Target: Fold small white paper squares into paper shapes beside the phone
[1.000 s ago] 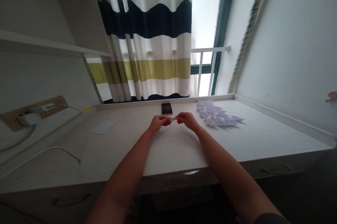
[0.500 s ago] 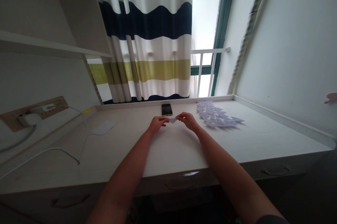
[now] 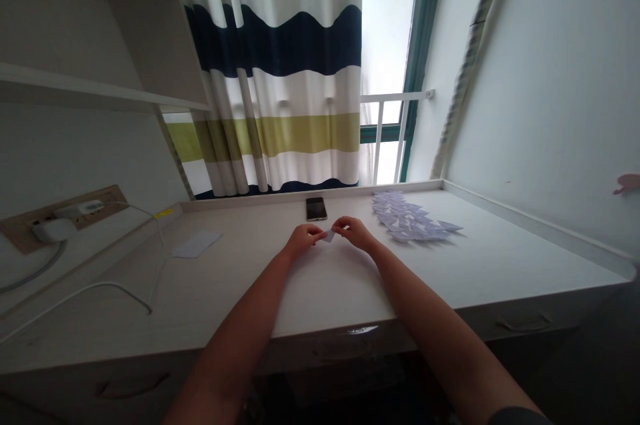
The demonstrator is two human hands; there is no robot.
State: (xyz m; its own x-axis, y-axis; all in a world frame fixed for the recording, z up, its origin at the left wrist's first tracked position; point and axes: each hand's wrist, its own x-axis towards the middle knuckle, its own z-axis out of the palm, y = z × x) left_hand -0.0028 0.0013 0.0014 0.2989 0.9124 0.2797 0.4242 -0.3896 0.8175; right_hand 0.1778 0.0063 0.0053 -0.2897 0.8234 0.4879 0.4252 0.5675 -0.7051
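A small folded piece of white paper is held just above the desk, between both hands. My left hand pinches its left side with thumb and fingers. At its right side my right hand grips the paper with closed fingertips. The exact folds are too small to make out. Right of my right hand lies a spread of several folded white paper pieces with pointed ends, overlapping in rows. A flat stack of white paper sheets rests on the desk to the left.
A dark-screened phone lies behind my hands on the white desk. At the left, a white cable runs across the desktop from a socket strip. A raised edge borders the desk under the curtain.
The folded paper has turned between my fingers and now points more downward. My hands have come slightly closer together and moved a little lower.
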